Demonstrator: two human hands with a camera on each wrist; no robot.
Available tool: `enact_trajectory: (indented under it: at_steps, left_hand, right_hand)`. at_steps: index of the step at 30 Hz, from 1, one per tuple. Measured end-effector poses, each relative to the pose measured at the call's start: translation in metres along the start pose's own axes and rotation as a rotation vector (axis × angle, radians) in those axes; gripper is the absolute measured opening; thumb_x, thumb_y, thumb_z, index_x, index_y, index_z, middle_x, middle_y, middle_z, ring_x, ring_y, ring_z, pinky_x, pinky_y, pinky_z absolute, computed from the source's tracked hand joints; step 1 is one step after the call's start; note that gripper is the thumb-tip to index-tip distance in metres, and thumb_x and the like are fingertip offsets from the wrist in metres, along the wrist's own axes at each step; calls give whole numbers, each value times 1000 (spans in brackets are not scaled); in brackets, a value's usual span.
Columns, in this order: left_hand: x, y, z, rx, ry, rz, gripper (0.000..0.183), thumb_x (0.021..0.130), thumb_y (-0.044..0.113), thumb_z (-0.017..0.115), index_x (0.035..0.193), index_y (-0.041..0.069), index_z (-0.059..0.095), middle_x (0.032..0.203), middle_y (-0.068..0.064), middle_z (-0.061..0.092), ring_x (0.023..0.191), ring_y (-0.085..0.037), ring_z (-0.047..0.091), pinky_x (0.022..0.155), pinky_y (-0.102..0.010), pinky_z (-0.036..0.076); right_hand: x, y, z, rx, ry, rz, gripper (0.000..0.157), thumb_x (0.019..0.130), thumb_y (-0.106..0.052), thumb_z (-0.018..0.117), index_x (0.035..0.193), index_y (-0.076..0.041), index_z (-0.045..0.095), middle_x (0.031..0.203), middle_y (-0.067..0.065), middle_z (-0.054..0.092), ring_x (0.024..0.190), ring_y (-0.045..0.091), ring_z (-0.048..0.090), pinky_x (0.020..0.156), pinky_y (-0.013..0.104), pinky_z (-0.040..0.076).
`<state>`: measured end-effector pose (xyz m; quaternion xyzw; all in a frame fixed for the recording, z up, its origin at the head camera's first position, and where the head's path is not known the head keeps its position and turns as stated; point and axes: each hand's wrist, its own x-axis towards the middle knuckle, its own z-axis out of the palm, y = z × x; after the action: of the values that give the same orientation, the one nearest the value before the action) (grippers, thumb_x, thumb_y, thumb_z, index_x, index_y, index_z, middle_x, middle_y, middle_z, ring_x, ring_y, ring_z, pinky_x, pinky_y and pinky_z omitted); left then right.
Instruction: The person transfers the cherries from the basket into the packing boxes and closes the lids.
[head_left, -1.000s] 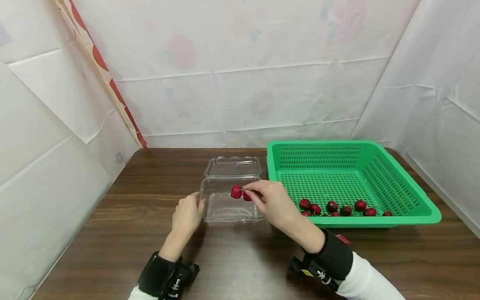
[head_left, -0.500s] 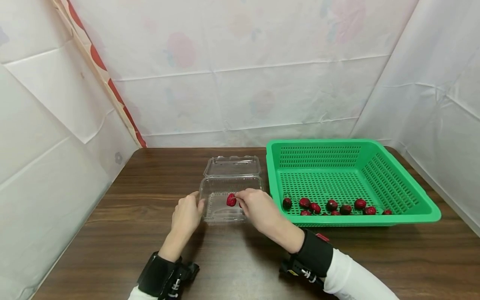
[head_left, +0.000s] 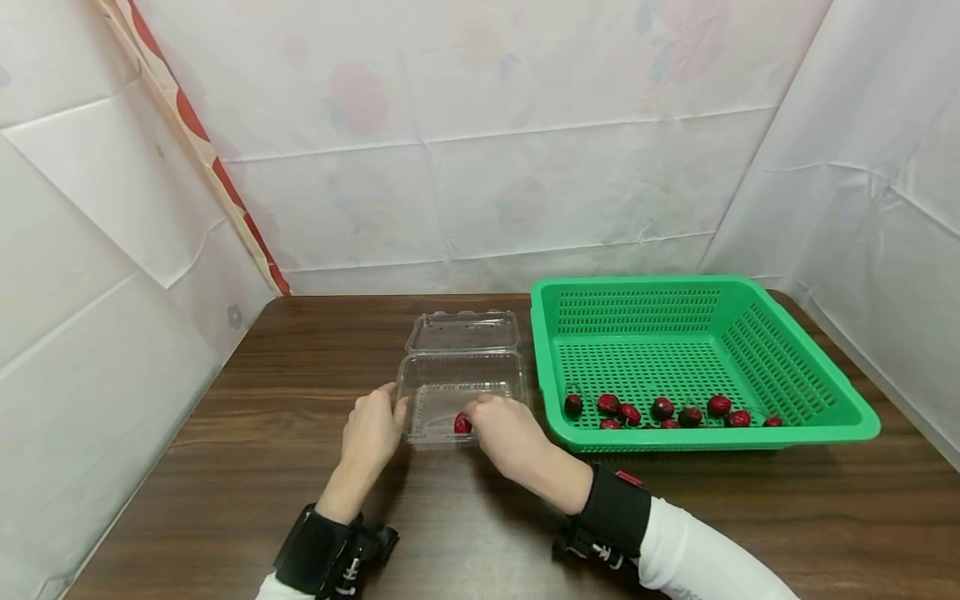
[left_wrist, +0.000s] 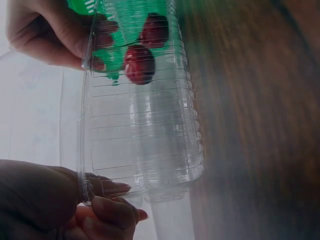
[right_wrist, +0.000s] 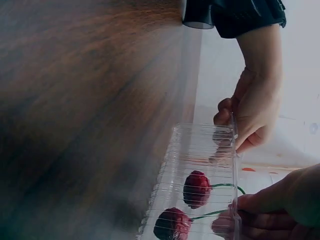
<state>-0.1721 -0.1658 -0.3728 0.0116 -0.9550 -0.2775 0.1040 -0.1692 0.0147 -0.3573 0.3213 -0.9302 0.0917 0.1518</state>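
A clear plastic clamshell box (head_left: 431, 408) stands on the table with its lid (head_left: 465, 333) folded back. My left hand (head_left: 373, 433) grips the box's left rim, thumb on one side and fingers on the other. Over the box's near right part, my right hand (head_left: 513, 437) pinches the thin green stems of a pair of cherries. One red cherry (right_wrist: 197, 190) and a darker cherry (right_wrist: 172, 225) hang low inside the box, seen through its wall. In the head view one cherry (head_left: 462, 423) shows; the hand hides the other.
To the right is a green perforated plastic basket (head_left: 705, 287) with several cherries (head_left: 662, 408) along its near side. Its left wall stands close to the box. White sheeting (head_left: 480, 192) closes off the back and sides of the brown wooden table (head_left: 247, 467).
My right hand has moved left and toward me, lowering the cherry pair from above the box down into it. The left hand stays on the rim.
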Motion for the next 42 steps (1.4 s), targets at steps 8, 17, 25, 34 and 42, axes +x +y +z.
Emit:
enact_trajectory:
  at_steps: [8, 17, 25, 34, 42]
  left_hand:
    - [1, -1, 0, 4, -10, -6, 35, 87, 8, 54, 114, -14, 50, 57, -9, 55, 33, -9, 32, 32, -21, 28]
    - [1, 0, -1, -3, -18, -13, 36, 88, 9, 53, 115, -14, 50, 47, -1, 42, 34, -8, 28, 32, -21, 26]
    - [0, 0, -1, -9, -19, -15, 35, 88, 8, 53, 115, -14, 49, 46, -1, 40, 33, -8, 27, 32, -21, 25]
    - [1, -1, -1, -6, -23, -24, 36, 88, 8, 53, 116, -13, 49, 50, -4, 47, 33, -9, 29, 32, -21, 27]
    - [2, -1, 0, -3, -21, -42, 36, 88, 9, 53, 116, -12, 50, 55, -7, 52, 35, -11, 34, 33, -23, 28]
  right_hand:
    - [-2, 1, 7, -78, -32, -37, 17, 77, 2, 57, 69, -12, 64, 65, 0, 55, 58, 19, 58, 45, 32, 45]
    - [0, 4, 3, 19, -88, -31, 18, 79, -1, 57, 65, -12, 61, 64, -1, 56, 62, 17, 59, 46, 27, 44]
    - [-2, 5, 0, 74, -70, -66, 13, 84, -7, 55, 72, -10, 58, 68, 0, 58, 65, 16, 59, 50, 26, 45]
    - [-14, 5, -24, 47, -19, -175, 8, 84, -16, 60, 86, -10, 64, 75, -2, 57, 69, 11, 57, 59, 22, 46]
    - [-27, 9, -54, 80, -38, -243, 6, 82, -16, 62, 81, -10, 62, 69, -5, 52, 63, 8, 52, 57, 20, 43]
